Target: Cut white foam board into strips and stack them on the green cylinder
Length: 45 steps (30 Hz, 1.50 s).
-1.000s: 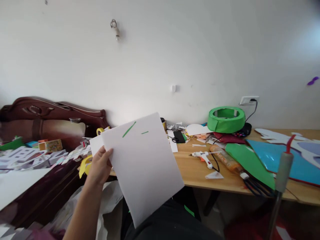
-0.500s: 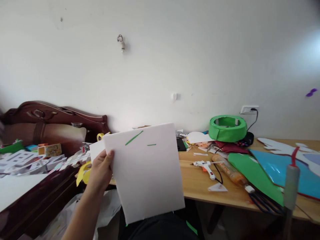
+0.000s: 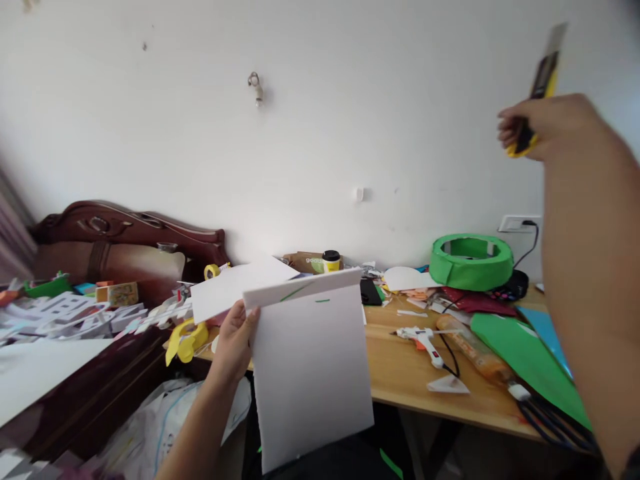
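My left hand is closed on the left edge of a white foam board, thumb on the front face. The board stands tilted above my lap, and its top strip looks bent or cut along a line. A short green mark and a slanted green streak show near its top. High at the right, my right hand grips a yellow and black utility knife with its blade end pointing up. The knife is somewhat blurred and well apart from the board.
On the wooden table lie a white glue gun, an orange bottle, green sheets and a green foam ring. Yellow tape and a white sheet are left. A carved headboard stands behind white cut pieces.
My right hand has come into view, raised with the utility knife. The board has dropped slightly and shifted right, and its top strip now looks folded. The view has turned left.
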### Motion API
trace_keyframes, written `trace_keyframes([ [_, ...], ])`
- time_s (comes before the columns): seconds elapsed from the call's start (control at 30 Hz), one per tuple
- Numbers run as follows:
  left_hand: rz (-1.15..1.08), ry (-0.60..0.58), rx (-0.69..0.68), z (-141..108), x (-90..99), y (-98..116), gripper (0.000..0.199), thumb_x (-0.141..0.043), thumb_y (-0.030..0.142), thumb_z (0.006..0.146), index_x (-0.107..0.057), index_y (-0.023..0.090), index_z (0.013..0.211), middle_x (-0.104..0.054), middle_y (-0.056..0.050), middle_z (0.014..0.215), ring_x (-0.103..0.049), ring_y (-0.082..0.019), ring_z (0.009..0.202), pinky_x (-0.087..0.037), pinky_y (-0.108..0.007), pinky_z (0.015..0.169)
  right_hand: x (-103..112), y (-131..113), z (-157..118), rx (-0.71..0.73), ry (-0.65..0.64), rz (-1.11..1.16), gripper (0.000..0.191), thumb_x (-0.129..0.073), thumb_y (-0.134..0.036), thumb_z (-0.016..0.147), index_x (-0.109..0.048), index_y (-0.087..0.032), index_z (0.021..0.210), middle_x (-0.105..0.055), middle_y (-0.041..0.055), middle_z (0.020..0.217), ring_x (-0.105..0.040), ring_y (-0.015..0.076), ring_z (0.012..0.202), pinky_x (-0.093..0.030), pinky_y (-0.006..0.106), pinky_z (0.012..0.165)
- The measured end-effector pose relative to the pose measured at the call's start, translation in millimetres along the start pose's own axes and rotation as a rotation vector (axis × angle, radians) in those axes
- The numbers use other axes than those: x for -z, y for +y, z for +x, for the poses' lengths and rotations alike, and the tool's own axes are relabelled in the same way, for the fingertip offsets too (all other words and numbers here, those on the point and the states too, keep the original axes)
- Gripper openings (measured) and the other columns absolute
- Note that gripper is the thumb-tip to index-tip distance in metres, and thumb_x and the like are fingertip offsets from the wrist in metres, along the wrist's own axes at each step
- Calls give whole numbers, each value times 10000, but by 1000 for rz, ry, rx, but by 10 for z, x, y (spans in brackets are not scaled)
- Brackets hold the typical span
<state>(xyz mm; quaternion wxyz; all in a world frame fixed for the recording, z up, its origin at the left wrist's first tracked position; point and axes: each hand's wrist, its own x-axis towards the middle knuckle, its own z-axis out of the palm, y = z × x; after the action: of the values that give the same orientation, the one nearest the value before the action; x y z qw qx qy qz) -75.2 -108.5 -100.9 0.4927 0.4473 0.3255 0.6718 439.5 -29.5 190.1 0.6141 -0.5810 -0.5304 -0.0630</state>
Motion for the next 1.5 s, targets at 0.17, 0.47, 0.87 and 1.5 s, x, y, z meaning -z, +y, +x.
trace_keyframes([
  [0.17,26,-35,41,23,-19,-34,499,-828,423,702,-620,203,1099,-747,-71,1004,-712,-225,825,-561,-293,695,-674,-344,-1366,91,-492,-1,415,-668,-279,851,-635,-103,1226,-745,128,935,-699,133,707,-477,228,611],
  [0.47,180,-97,-141,-96,3,-53,230,-741,360,815,-628,207,944,-699,-69,1156,-656,-211,1016,-517,-264,787,-959,-340,-3875,570,-431,253,453,-520,-97,886,-549,-232,1317,-541,110,1369,-456,245,1336,-407,473,1102],
  [0.87,12,-128,-12,-192,-347,54,471,-768,340,787,-546,228,1186,-731,-58,1055,-703,-171,785,-542,-237,648,-913,-194,-4406,487,-487,-17,383,-477,-323,982,-428,-133,1311,-651,117,1001,-650,230,878,-532,341,731],
  [1.5,340,-223,-130,-471,-426,103,554,-651,357,889,-445,294,1399,-650,-93,1223,-694,-181,876,-560,-252,687,-983,-550,-4289,640,-438,-169,476,-479,-251,995,-459,-257,1470,-602,60,850,-583,183,791,-468,300,718],
])
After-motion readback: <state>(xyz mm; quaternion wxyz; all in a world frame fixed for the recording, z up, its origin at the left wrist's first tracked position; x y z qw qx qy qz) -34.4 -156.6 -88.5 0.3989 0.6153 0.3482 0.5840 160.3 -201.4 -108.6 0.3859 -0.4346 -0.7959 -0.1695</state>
